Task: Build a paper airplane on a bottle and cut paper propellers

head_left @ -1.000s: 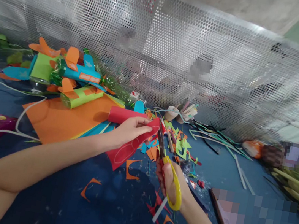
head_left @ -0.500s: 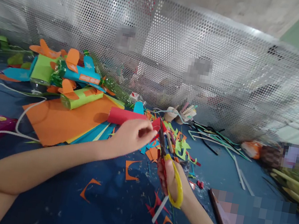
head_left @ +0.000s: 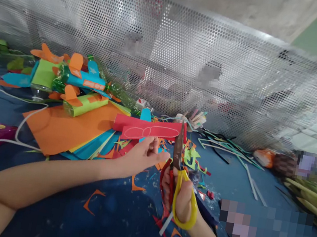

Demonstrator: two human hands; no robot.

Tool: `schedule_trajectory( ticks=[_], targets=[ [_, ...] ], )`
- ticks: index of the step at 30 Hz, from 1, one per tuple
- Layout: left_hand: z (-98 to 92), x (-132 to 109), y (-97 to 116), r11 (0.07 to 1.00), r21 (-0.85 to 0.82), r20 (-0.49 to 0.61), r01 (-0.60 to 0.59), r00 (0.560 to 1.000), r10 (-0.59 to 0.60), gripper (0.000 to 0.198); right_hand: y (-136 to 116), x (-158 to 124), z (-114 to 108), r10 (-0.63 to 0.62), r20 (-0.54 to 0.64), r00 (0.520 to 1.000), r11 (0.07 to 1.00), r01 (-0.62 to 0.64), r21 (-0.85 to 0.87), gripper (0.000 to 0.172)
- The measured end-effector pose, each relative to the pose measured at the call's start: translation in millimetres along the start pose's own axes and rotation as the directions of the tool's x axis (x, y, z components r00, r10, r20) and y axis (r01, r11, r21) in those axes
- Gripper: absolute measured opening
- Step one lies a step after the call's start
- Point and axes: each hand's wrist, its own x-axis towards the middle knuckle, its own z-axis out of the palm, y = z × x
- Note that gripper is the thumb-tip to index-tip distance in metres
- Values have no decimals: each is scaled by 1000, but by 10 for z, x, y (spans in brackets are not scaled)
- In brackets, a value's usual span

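My left hand (head_left: 145,153) is closed at the lower edge of a red paper strip (head_left: 162,132), some fingertips hidden behind it. A pale outline of two long lobes joined by a small circle is drawn on the strip. My right hand (head_left: 184,192) grips scissors (head_left: 179,148) with a red and a yellow handle loop. The dark blades point up and stand at the right end of the strip. Whether they touch the paper I cannot tell. A red rolled piece (head_left: 119,122) shows behind the strip's left end.
Orange paper sheets (head_left: 53,124) and blue ones (head_left: 92,145) lie at left. Behind them are paper-covered bottles (head_left: 84,105). Colourful scraps (head_left: 191,157) and orange offcuts (head_left: 93,201) are scattered about. A perforated metal screen (head_left: 172,55) runs along the back. White cable (head_left: 26,117) crosses at left.
The red strip has come into fuller view, its drawn outline now facing me. My left hand has shifted slightly down; the right hand with the scissors has lowered a little, blades more upright.
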Motion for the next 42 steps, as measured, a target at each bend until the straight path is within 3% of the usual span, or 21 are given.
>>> schedule_trajectory(
  ticks=[3, 5, 9, 13, 19, 28, 33, 42],
  targets=[
    [-20, 19, 13, 997, -9, -84, -76, 994, 75, 34, -38, -3, 22, 2, 27, 1000, 999, -1, -32, 60],
    [-37, 46, 13, 994, -57, -80, -96, 993, 91, 33, -81, -13, 42, 24, 63, 998, 997, -19, -80, 61],
    [-74, 89, 13, 994, -106, -68, -40, 997, 33, 41, -119, -41, 67, 31, 126, 992, 989, -12, -150, 62],
    [-101, 78, 42, 999, 3, -189, 38, 981, -37, 47, -122, -62, 47, 8, 184, 983, 950, 50, -309, 60],
    [-150, 75, 68, 966, 204, -262, 156, 960, -100, 46, -214, -65, -3, -44, 274, 961, 839, 184, -511, 60],
    [-187, 125, 96, 962, 248, -167, 115, 983, -74, 40, -328, -26, -29, -94, 289, 953, 671, 275, -688, 63],
    [-170, 121, 141, 968, 243, -93, 62, 995, -40, 36, -343, -21, -36, -100, 287, 953, 647, 281, -709, 62],
    [-190, 149, 167, 968, 252, -75, 13, 997, 6, 31, -369, -9, -19, -97, 278, 956, 653, 272, -707, 62]
  ],
)
